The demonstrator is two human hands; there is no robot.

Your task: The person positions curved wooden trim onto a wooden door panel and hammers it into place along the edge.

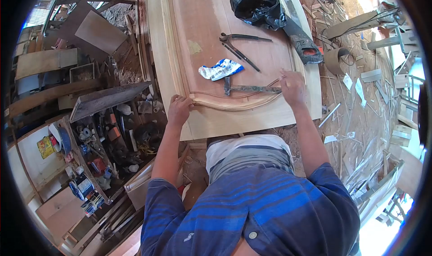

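Note:
A pale wooden door panel (211,126) lies flat in front of me, with a curved wooden moulding (243,104) across its near end. My left hand (180,108) is closed over the moulding's left end, fingers curled at the corner. At the right end, my right hand (292,88) pinches the tip of a thin wooden strip (272,82) that follows the curve; the fingers partly hide it. Beside that hand lies a hammer (252,89), its handle end by my fingers. A crumpled blue-and-white packet (221,70) and open pincers (238,49) rest farther up the panel.
A black plastic bag (258,8) sits on the panel's far part, and a handsaw (302,42) lies along its right edge. To the left stands a cluttered toolbox (110,98) with a blue-labelled can (82,187) near it. Wood offcuts and shavings (355,98) litter the ground at right.

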